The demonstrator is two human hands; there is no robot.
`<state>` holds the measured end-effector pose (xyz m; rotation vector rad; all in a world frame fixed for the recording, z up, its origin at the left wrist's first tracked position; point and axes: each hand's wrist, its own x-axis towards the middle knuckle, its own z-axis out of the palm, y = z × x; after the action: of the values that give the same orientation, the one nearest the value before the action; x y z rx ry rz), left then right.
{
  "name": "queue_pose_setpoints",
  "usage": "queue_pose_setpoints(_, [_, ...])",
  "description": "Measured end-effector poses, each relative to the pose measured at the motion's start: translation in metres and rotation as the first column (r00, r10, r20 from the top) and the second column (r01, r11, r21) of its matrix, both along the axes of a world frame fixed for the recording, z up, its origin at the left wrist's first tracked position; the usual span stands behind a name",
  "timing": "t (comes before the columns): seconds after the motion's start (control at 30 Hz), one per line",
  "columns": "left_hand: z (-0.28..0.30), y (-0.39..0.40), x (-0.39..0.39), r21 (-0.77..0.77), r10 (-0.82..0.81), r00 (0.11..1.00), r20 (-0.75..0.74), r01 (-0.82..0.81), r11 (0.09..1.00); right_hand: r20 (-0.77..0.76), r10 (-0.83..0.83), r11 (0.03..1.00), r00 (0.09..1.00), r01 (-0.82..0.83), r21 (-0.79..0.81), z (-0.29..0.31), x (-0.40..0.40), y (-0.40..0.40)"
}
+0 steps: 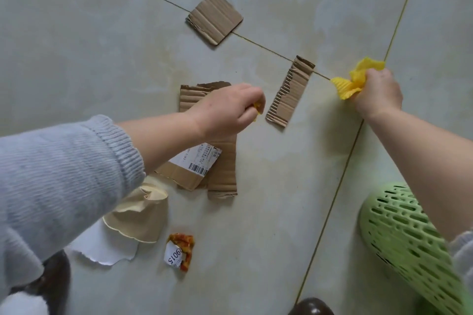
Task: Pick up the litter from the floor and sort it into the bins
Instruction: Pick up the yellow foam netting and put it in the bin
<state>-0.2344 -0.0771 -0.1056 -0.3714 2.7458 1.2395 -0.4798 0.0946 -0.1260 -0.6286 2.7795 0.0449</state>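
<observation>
Yellow foam net [355, 79] bunched in right hand [378, 93], fingers curled tight; left hand [225, 110] fingers pinching orange-yellow scrap [258, 107].

Left sleeve [58, 186]: pale blue-grey ribbed knit, thick cuff pushed up forearm, forearm bare below it. Right sleeve [462, 245]: same grey knit, only cuff edge showing at frame's right side. Both hands [225, 110] [378, 92] bare, no rings, no watch. Dark brown rounded shoe toes [55, 281] [311, 307] at bottom edge.
</observation>
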Motion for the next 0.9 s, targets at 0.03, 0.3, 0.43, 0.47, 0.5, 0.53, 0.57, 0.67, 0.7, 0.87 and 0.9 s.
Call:
queue_pose_setpoints(0.03, [0.001, 0.0, 0.006, -0.008, -0.021, 1.0, 0.011, 0.021, 1.0, -0.002, -0.005, 1.0, 1.0, 0.005, -0.01, 0.0, 0.004, 0.001])
queue_pose_setpoints(0.3, [0.008, 0.011, 0.07, -0.073, -0.069, 0.992, 0.106, 0.077, 0.994, 0.253, -0.167, 0.985, 0.953, 0.172, 0.0, 0.008, 0.041, 0.017])
queue_pose_setpoints(0.43, [0.016, 0.019, 0.093, -0.114, -0.103, 0.985, 0.139, 0.12, 0.986, 0.236, 0.012, 0.993, 0.972, -0.04, 0.114, 0.018, 0.079, 0.031])
queue_pose_setpoints(0.47, [0.018, 0.019, 0.097, -0.123, -0.11, 0.984, 0.138, 0.127, 0.984, 0.241, 0.044, 0.989, 0.969, -0.076, 0.127, 0.021, 0.091, 0.035])
queue_pose_setpoints(0.5, [0.021, 0.019, 0.101, -0.131, -0.115, 0.984, 0.133, 0.133, 0.983, 0.243, 0.079, 0.985, 0.967, -0.113, 0.128, 0.023, 0.105, 0.037])
queue_pose_setpoints(0.53, [0.024, 0.019, 0.105, -0.138, -0.117, 0.985, 0.129, 0.135, 0.981, 0.232, 0.121, 0.983, 0.965, -0.15, 0.11, 0.026, 0.118, 0.039])
queue_pose_setpoints(0.57, [0.028, 0.018, 0.111, -0.147, -0.114, 0.985, 0.128, 0.133, 0.98, 0.217, 0.17, 0.98, 0.961, -0.188, 0.064, 0.03, 0.131, 0.041])
queue_pose_setpoints(0.67, [0.03, 0.015, 0.139, -0.202, -0.072, 0.991, 0.11, 0.094, 0.975, 0.233, 0.295, 0.954, 0.927, -0.273, -0.121, 0.043, 0.171, 0.045])
queue_pose_setpoints(0.7, [0.03, 0.014, 0.15, -0.231, -0.053, 0.993, 0.107, 0.077, 0.97, 0.27, 0.312, 0.945, 0.911, -0.268, -0.187, 0.046, 0.184, 0.047])
queue_pose_setpoints(0.87, [0.03, 0.013, 0.197, -0.317, 0.008, 0.987, 0.163, 0.045, 0.947, 0.452, 0.282, 0.934, 0.847, -0.135, -0.33, 0.05, 0.244, 0.061])
queue_pose_setpoints(0.9, [0.03, 0.014, 0.204, -0.324, 0.033, 0.984, 0.174, 0.025, 0.946, 0.473, 0.281, 0.936, 0.835, -0.129, -0.329, 0.049, 0.254, 0.064])
